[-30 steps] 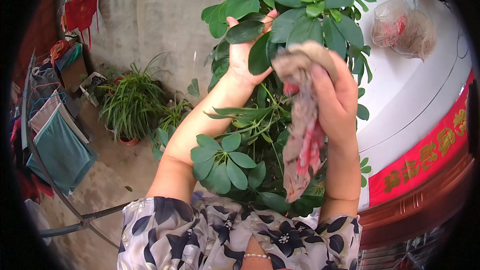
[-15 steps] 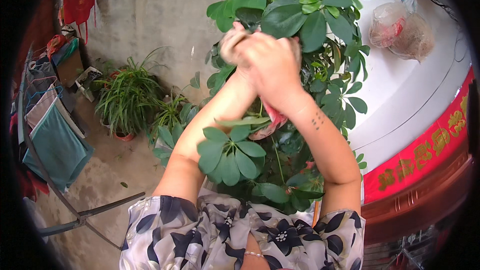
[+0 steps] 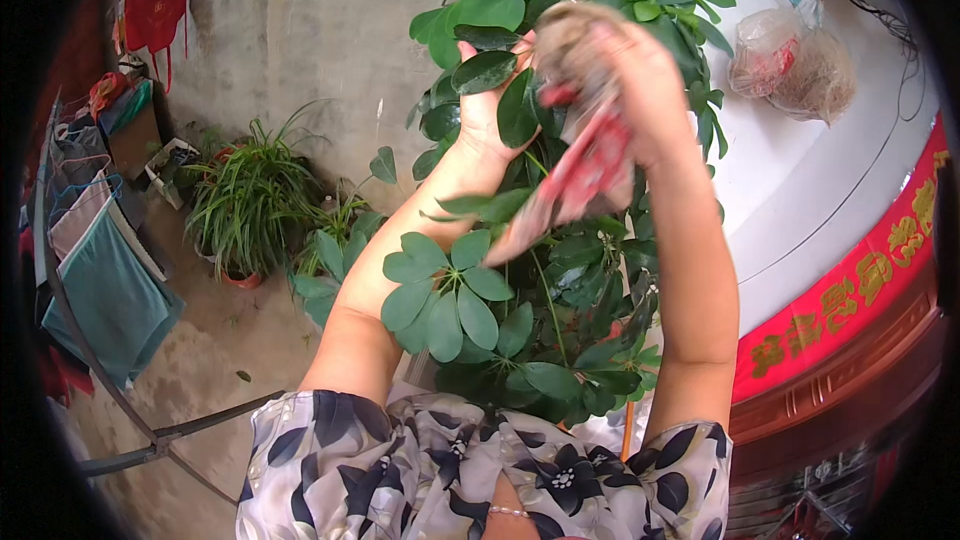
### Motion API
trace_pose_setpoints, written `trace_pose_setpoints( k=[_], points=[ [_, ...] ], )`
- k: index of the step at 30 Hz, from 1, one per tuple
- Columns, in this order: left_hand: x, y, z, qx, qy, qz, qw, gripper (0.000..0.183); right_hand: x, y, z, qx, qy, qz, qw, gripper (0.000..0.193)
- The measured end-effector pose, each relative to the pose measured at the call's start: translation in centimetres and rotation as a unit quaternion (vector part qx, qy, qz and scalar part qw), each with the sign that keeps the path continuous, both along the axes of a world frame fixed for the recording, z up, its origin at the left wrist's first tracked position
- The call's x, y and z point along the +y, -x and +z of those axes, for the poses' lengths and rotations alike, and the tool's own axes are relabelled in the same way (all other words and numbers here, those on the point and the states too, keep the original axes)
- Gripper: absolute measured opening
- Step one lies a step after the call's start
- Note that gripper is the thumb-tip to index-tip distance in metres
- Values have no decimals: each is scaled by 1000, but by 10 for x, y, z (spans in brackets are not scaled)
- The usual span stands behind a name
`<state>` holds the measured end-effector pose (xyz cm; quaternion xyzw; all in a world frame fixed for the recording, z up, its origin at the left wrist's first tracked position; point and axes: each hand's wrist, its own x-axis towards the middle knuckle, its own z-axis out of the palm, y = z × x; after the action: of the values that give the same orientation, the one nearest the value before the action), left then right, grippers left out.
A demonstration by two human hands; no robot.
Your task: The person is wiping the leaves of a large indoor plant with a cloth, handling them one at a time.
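A tall potted shrub with glossy dark green leaves [image 3: 458, 315] rises in front of me, and both my arms reach into it. My left hand [image 3: 485, 112] is open behind a cluster of leaves, its palm against them and its thumb and fingers apart; some fingers are hidden. To its right, my right hand [image 3: 648, 80] is closed around a crumpled rag [image 3: 590, 155], grey-brown on top with a red and pale patterned part hanging down. The rag and this hand are smeared by motion.
Clothes hang on a metal drying rack [image 3: 110, 390] at the left. Behind it stands a potted spider plant [image 3: 250, 185] by the grey wall [image 3: 290, 30]. On the right, a white surface [image 3: 790, 200] carries plastic bags [image 3: 795, 65], with a red banner [image 3: 850, 290] along its edge.
My hands were together over the leaves and have come apart. The right hand has moved right with the rag, which now hangs loose; my left hand's fingers have opened behind the leaves.
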<state>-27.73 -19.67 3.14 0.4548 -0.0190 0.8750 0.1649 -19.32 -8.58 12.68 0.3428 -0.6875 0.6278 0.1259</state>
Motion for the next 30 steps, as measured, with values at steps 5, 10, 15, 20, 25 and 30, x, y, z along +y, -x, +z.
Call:
trace_pose_setpoints(
  k=[5,10,15,20,25,30],
  points=[
    [9,24,-5,-49,-65,-50,995,76,40,39,24,25,123,-73,989,24],
    [12,19,5,-16,-38,19,999,85,14,34,3,137,12,-119,983,29],
    [21,0,15,-56,-48,62,995,68,0,46,-22,440,-243,-341,794,42],
    [11,14,3,-39,-71,-60,995,73,12,69,-29,229,-122,-75,963,41],
    [5,-10,13,-129,19,1,991,70,25,45,-28,174,-92,-32,980,40],
    [15,11,3,-177,81,58,979,69,49,40,-33,100,-88,-140,981,39]
  ],
)
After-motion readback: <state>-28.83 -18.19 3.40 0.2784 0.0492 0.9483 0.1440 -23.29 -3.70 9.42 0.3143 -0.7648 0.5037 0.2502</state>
